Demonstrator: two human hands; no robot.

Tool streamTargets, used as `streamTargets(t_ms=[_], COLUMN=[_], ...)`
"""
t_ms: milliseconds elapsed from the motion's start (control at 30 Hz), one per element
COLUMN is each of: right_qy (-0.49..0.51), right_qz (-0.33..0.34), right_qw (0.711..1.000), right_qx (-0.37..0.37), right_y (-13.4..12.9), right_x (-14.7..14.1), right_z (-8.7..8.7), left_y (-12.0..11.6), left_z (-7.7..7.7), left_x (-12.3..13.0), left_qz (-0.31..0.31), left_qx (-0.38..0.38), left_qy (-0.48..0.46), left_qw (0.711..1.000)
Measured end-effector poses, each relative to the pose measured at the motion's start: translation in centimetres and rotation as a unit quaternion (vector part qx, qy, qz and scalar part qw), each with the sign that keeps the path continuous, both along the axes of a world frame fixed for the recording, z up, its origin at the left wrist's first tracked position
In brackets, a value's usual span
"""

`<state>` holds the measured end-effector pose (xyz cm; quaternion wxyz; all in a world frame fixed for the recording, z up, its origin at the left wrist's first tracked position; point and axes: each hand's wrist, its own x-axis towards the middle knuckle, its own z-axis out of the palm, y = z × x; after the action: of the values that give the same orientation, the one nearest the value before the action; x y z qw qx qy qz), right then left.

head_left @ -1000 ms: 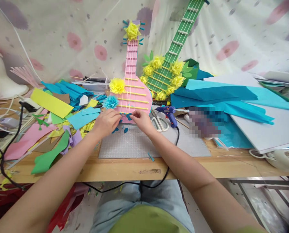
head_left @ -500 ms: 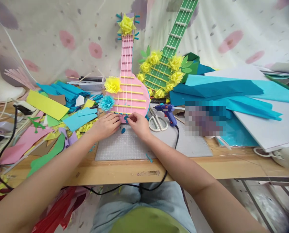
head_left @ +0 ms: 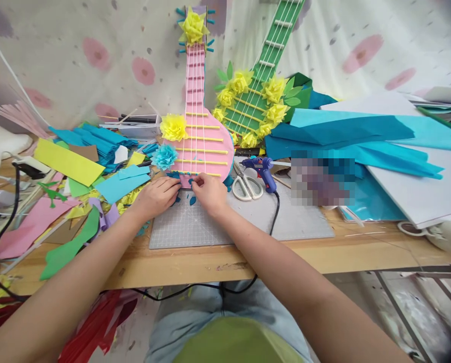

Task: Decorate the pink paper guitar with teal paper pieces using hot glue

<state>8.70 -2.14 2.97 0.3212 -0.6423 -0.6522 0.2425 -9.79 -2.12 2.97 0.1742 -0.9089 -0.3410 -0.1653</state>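
A pink paper guitar (head_left: 206, 137) stands upright on a grey cutting mat (head_left: 304, 228), with yellow strips, white strings and paper flowers on its front. My left hand (head_left: 158, 195) rests at its lower left edge, fingers stretched out and lying side by side. At the bottom edge, the thumb and fingers of my right hand (head_left: 212, 194) pinch a small dark blue paper leaf (head_left: 190, 182) against or just in front of the pink face. Another blue leaf lies loose on the mat below. More dark blue pieces show above my left fingers, partly covered.
White-handled scissors (head_left: 247, 187) and a blue glue gun (head_left: 262, 171) lie right of the guitar, its black cord running over the table edge. Behind leans a green paper guitar (head_left: 244, 115). Paper scraps (head_left: 70, 161) crowd the left; blue sheets (head_left: 342, 132) and white boards cover the right.
My right hand has shifted slightly left along the guitar's bottom edge, still pinching. My left hand has drawn a little left, showing more blue pieces. The whole view has tilted slightly.
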Motion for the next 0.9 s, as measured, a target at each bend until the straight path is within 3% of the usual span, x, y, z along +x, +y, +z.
streamTargets(t_ms=[333,900], right_qy=[0.110,0.146], right_qz=[-0.081,-0.140], right_qw=[0.990,0.976], right_qx=[-0.032,-0.083], right_y=[-0.8,0.4], right_x=[-2.9,-4.7], right_z=[-0.7,-1.1], left_y=[0.6,1.2], left_z=[0.1,-0.1], left_x=[-0.5,-1.2], left_qz=[-0.010,-0.016], left_qx=[-0.036,-0.025], left_qy=[-0.026,-0.002], left_qw=[0.999,1.000])
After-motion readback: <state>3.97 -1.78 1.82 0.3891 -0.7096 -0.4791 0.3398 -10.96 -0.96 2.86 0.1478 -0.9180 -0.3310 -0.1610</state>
